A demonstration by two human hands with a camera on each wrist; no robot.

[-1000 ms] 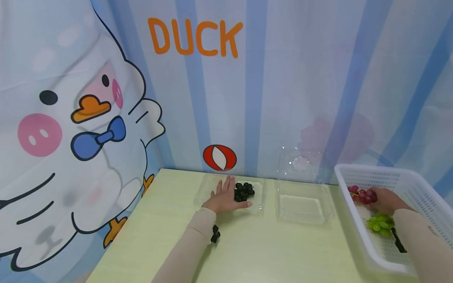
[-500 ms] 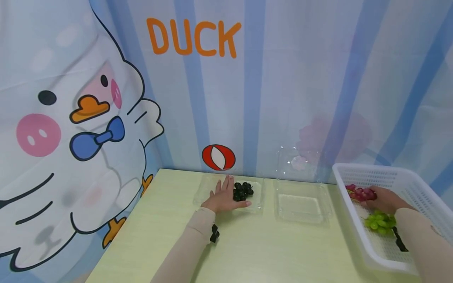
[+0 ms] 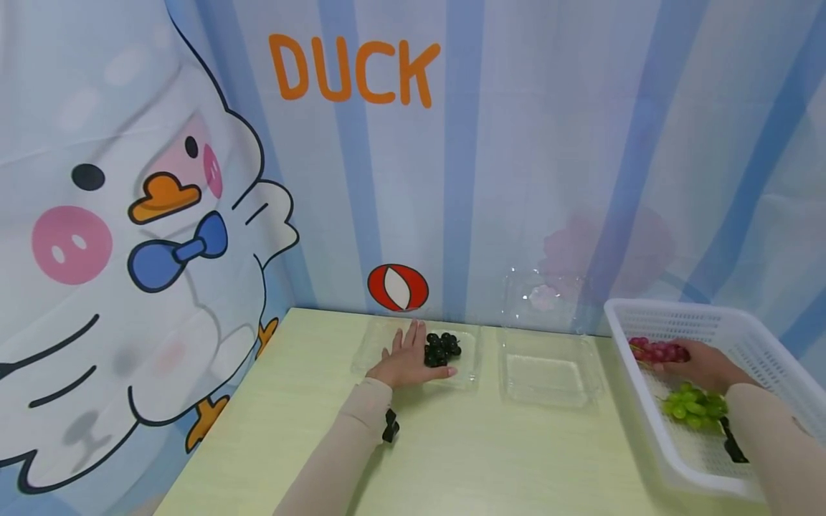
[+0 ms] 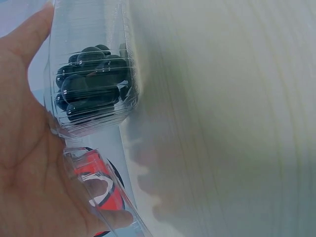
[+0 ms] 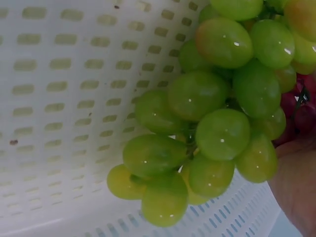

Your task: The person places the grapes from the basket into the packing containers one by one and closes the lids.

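Barely anything's shifting this past second — my right grip is still pinching one end of the red grapes inside the basket, so the work's staying in there. My left grip is spreading its fingers on the clear box, beside the black grapes. Everything's sitting on a pale yellow bench — striped duck curtain hanging behind.

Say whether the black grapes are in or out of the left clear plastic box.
In: the grapes show through the wall of the box.
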